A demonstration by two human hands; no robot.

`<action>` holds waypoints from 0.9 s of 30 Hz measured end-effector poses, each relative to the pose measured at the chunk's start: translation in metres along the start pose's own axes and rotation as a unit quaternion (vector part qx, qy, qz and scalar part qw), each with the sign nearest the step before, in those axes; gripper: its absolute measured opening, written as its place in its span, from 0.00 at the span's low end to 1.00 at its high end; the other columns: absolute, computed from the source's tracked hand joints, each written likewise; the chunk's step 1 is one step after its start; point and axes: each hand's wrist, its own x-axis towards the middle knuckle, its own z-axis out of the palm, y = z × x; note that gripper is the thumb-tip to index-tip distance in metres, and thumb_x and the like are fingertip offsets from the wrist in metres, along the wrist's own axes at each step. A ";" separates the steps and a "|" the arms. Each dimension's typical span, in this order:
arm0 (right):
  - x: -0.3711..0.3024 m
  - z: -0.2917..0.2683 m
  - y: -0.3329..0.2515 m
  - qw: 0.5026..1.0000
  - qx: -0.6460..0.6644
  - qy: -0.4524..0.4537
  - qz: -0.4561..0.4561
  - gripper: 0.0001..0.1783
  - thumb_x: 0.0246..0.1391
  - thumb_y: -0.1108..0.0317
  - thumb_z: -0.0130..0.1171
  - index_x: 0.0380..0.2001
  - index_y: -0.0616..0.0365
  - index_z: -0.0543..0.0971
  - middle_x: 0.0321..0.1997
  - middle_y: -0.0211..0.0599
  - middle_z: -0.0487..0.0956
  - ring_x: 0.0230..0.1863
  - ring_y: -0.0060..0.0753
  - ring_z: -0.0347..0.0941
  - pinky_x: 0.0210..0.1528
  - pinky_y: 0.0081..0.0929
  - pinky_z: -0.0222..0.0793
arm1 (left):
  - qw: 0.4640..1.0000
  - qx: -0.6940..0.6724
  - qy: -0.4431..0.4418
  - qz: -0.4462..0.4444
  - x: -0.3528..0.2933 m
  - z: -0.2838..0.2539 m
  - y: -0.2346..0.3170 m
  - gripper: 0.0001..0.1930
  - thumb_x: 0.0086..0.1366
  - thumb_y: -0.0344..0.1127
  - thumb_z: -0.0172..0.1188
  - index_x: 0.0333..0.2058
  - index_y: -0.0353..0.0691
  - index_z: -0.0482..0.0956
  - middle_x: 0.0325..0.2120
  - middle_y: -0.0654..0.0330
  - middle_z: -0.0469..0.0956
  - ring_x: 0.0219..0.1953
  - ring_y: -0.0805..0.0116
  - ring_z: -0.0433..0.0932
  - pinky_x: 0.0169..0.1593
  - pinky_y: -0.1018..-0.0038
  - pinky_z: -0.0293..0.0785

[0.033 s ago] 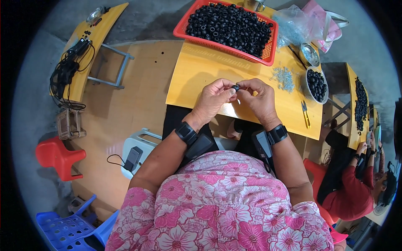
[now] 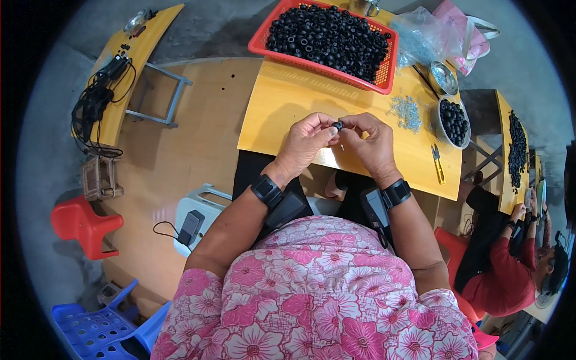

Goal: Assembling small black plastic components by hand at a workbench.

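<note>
Over the near edge of the yellow table, my left hand pinches a small black round part between thumb and fingers. My right hand is closed too, its thumb and forefinger pressed together against the part's right side. Whatever those right fingertips grip is too small and covered to make out. A tiny pale bit shows just below them. To the right lie a scatter of small clear pieces, a white bowl of black round parts and yellow-handled thread snips.
A red basket heaped with black ring-like parts stands at the table's back. Behind the bowl are a metal bowl, a clear plastic bag and a pink bag. Another person works at the far-right table.
</note>
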 end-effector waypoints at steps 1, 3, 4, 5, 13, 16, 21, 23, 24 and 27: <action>-0.002 0.001 0.000 0.999 -0.026 0.024 -0.032 0.09 0.44 0.73 0.64 0.32 0.62 0.81 0.28 0.36 0.79 0.30 0.26 0.75 0.33 0.22 0.70 | 1.000 0.000 0.000 0.000 0.000 0.000 0.000 0.08 0.68 0.31 0.52 0.43 0.37 0.71 0.36 0.63 0.74 0.38 0.77 0.74 0.47 0.76 0.74; -0.004 0.001 -0.003 0.997 -0.050 0.027 -0.058 0.09 0.44 0.73 0.63 0.33 0.61 0.81 0.28 0.39 0.79 0.30 0.31 0.75 0.33 0.24 0.71 | 1.000 0.026 0.004 0.008 -0.001 0.001 -0.001 0.08 0.67 0.31 0.53 0.43 0.37 0.72 0.36 0.64 0.74 0.38 0.77 0.74 0.47 0.77 0.74; -0.005 0.002 -0.004 0.993 -0.075 0.031 -0.082 0.10 0.44 0.73 0.63 0.33 0.60 0.81 0.28 0.41 0.79 0.30 0.35 0.76 0.34 0.25 0.72 | 1.000 0.027 0.003 0.007 -0.001 0.002 -0.001 0.08 0.67 0.31 0.53 0.43 0.37 0.72 0.36 0.64 0.74 0.38 0.77 0.74 0.47 0.77 0.74; -0.006 0.002 -0.002 0.993 -0.074 0.032 -0.081 0.10 0.44 0.73 0.63 0.33 0.60 0.81 0.28 0.41 0.79 0.30 0.35 0.76 0.34 0.25 0.72 | 1.000 0.029 0.005 0.008 -0.002 0.002 0.000 0.08 0.67 0.31 0.52 0.43 0.37 0.72 0.36 0.64 0.74 0.38 0.77 0.74 0.47 0.77 0.74; -0.004 0.005 0.008 0.991 -0.029 0.053 -0.117 0.11 0.47 0.75 0.61 0.37 0.60 0.81 0.29 0.41 0.79 0.31 0.37 0.76 0.37 0.26 0.71 | 1.000 0.012 0.001 0.002 0.000 -0.002 -0.002 0.08 0.68 0.32 0.51 0.44 0.37 0.72 0.36 0.63 0.74 0.38 0.76 0.74 0.47 0.76 0.74; -0.005 0.000 0.012 0.995 0.030 0.025 -0.089 0.12 0.50 0.76 0.59 0.40 0.61 0.81 0.30 0.38 0.79 0.30 0.29 0.75 0.35 0.22 0.70 | 1.000 0.010 -0.010 -0.001 -0.001 -0.003 -0.002 0.09 0.68 0.32 0.51 0.44 0.36 0.71 0.37 0.62 0.74 0.39 0.76 0.74 0.48 0.75 0.74; -0.011 -0.003 0.008 0.989 0.145 -0.005 -0.003 0.11 0.54 0.75 0.57 0.41 0.62 0.81 0.32 0.33 0.77 0.27 0.19 0.72 0.31 0.16 0.68 | 1.000 -0.009 -0.005 0.009 -0.002 0.001 0.000 0.09 0.67 0.33 0.53 0.43 0.35 0.72 0.35 0.63 0.74 0.36 0.77 0.75 0.44 0.79 0.74; -0.011 -0.003 0.009 0.987 0.161 -0.011 0.003 0.11 0.54 0.75 0.57 0.42 0.62 0.81 0.32 0.32 0.77 0.26 0.17 0.71 0.30 0.14 0.68 | 1.000 0.002 -0.009 0.005 -0.002 -0.002 -0.001 0.09 0.68 0.33 0.52 0.44 0.35 0.71 0.37 0.62 0.75 0.38 0.77 0.75 0.47 0.77 0.73; -0.011 -0.003 0.008 0.986 0.168 -0.008 0.008 0.12 0.54 0.75 0.57 0.42 0.62 0.81 0.32 0.32 0.77 0.26 0.17 0.71 0.30 0.14 0.68 | 1.000 0.013 -0.015 0.001 -0.002 -0.003 -0.002 0.10 0.68 0.33 0.51 0.45 0.36 0.71 0.38 0.60 0.75 0.39 0.76 0.74 0.49 0.75 0.73; -0.011 -0.003 0.008 0.985 0.173 -0.004 0.014 0.12 0.54 0.75 0.58 0.42 0.62 0.81 0.31 0.32 0.76 0.25 0.17 0.71 0.29 0.14 0.68 | 1.000 0.019 -0.016 0.008 -0.002 -0.003 -0.001 0.10 0.68 0.34 0.51 0.45 0.36 0.71 0.38 0.60 0.75 0.39 0.76 0.74 0.50 0.76 0.73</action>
